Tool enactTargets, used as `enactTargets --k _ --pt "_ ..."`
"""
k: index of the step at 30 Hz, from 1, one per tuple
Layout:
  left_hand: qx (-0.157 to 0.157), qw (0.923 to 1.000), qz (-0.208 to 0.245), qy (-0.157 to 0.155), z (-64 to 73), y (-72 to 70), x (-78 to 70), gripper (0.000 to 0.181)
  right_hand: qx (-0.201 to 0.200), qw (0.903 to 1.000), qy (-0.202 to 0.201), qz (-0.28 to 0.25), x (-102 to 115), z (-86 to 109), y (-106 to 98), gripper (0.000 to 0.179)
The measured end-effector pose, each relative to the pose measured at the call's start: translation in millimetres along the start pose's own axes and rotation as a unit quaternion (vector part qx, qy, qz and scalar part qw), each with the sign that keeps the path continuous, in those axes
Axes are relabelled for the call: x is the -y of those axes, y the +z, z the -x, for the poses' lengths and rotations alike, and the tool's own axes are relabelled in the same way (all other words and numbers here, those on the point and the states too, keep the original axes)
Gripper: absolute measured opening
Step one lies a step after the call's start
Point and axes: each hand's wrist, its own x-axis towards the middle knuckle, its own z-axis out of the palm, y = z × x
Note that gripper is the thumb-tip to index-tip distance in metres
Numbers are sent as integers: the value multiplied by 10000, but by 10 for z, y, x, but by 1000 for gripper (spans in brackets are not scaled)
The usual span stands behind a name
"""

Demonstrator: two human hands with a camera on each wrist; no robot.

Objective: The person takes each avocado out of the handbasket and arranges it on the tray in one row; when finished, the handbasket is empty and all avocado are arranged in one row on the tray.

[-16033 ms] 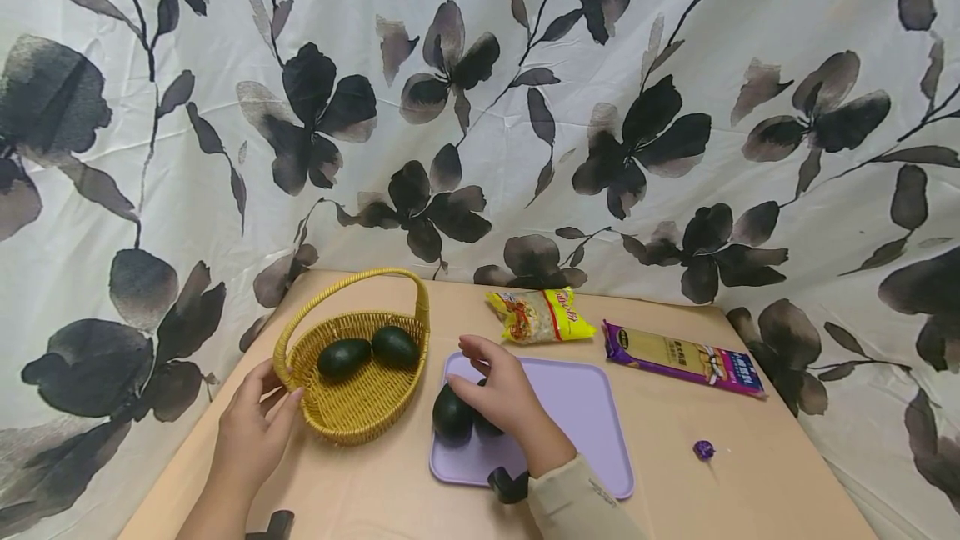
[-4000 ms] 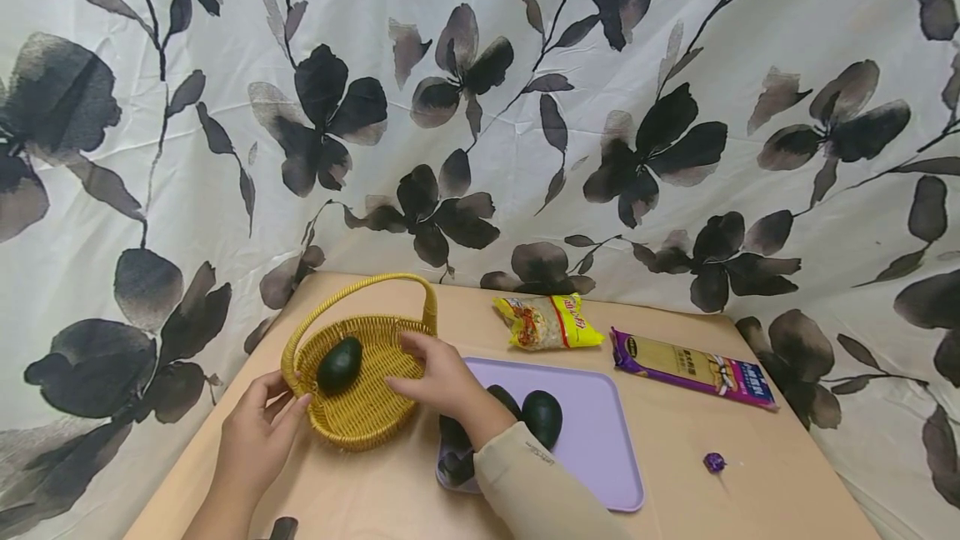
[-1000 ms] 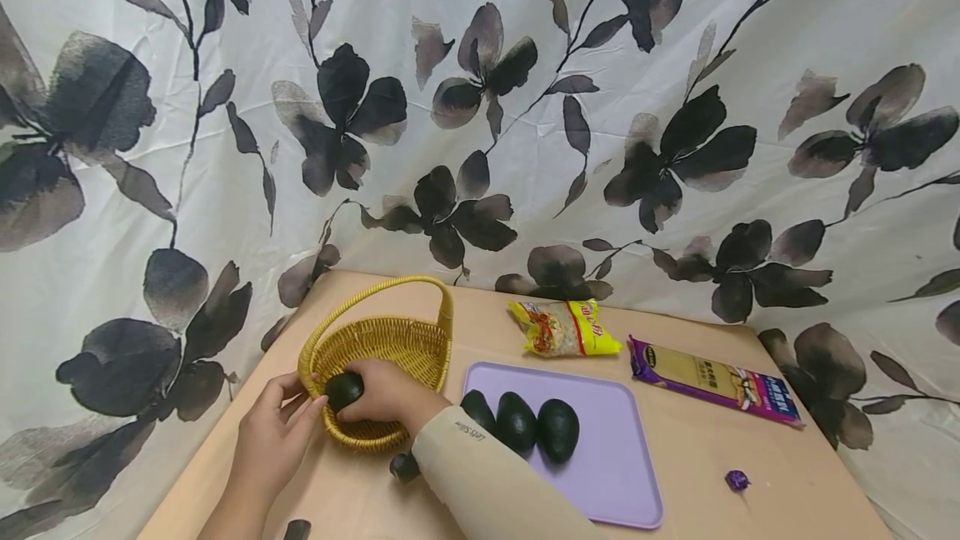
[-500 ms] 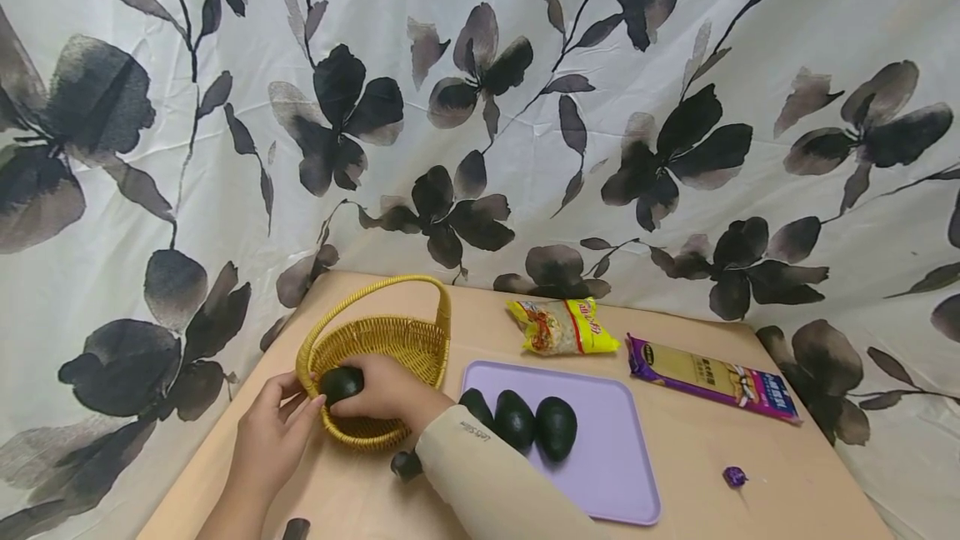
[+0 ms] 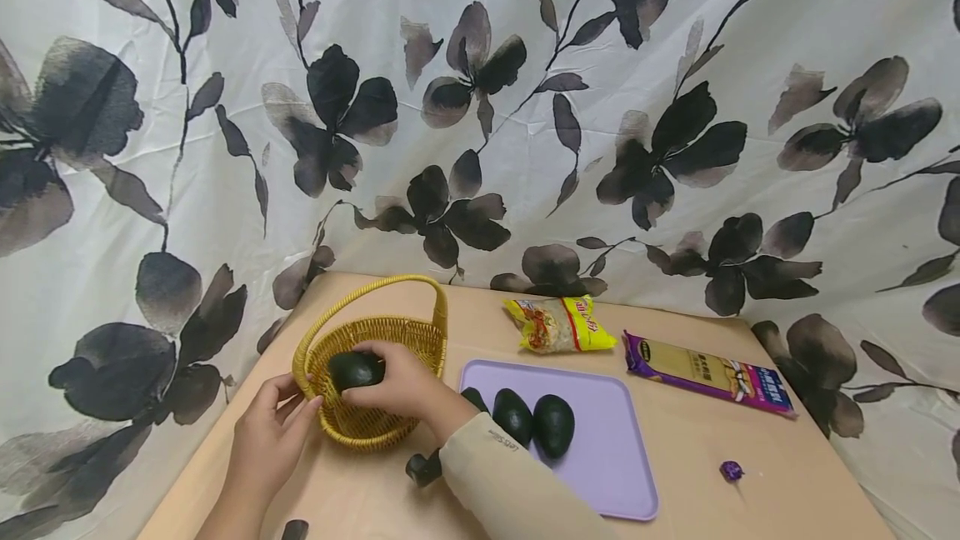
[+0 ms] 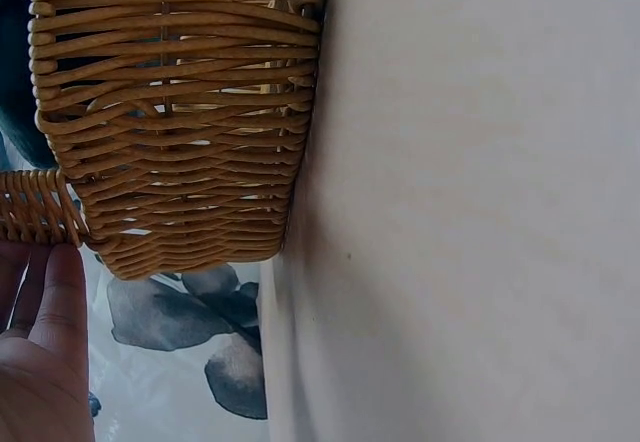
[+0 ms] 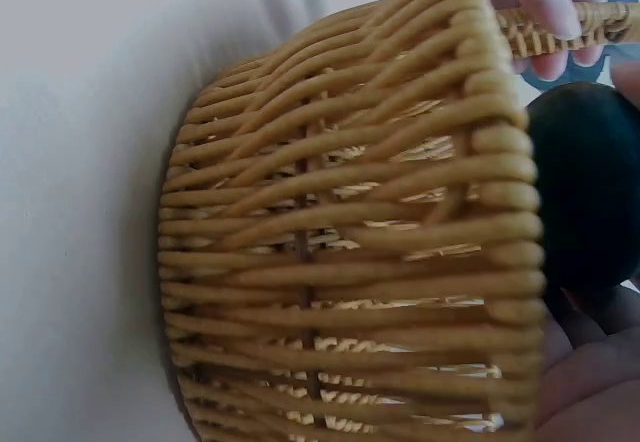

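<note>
A yellow wicker basket (image 5: 397, 330) with an arched handle stands at the table's left. My left hand (image 5: 270, 438) grips the near-left base of that handle, as the left wrist view also shows with the fingers (image 6: 60, 312) against the wicker. Inside the basket's mouth, my right hand (image 5: 401, 386) holds a dark green avocado (image 5: 356, 371) between thumb and fingers. In the right wrist view the avocado (image 7: 585, 187) shows above the rim. On the purple tray (image 5: 607, 465) lie avocados (image 5: 553, 426) side by side; the leftmost is partly hidden by my right sleeve.
Behind the tray lies a yellow snack bag (image 5: 561, 325). A long purple noodle packet (image 5: 708, 372) is at the right, with a small purple-wrapped lollipop (image 5: 731, 471) nearer. A floral curtain (image 5: 480, 132) hangs behind the table.
The basket avocados have gone down from two to the one in my right hand, and the tray holds more. In the last half second that avocado has risen slightly rightward. My left hand stays.
</note>
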Motion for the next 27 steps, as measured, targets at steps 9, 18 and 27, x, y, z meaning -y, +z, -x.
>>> enactTargets --k 9,18,27 --pt "18 9999 -3 -127 13 3 -14 42 -180 9996 -101 -198 -24 166 -174 53" --pt "1 9999 -90 -99 6 -8 -27 41 -268 9976 -195 -602 -101 321 -382 53" --pt "37 9999 -86 -104 10 -12 -40 41 -357 9955 -84 -873 -111 497 -553 59"
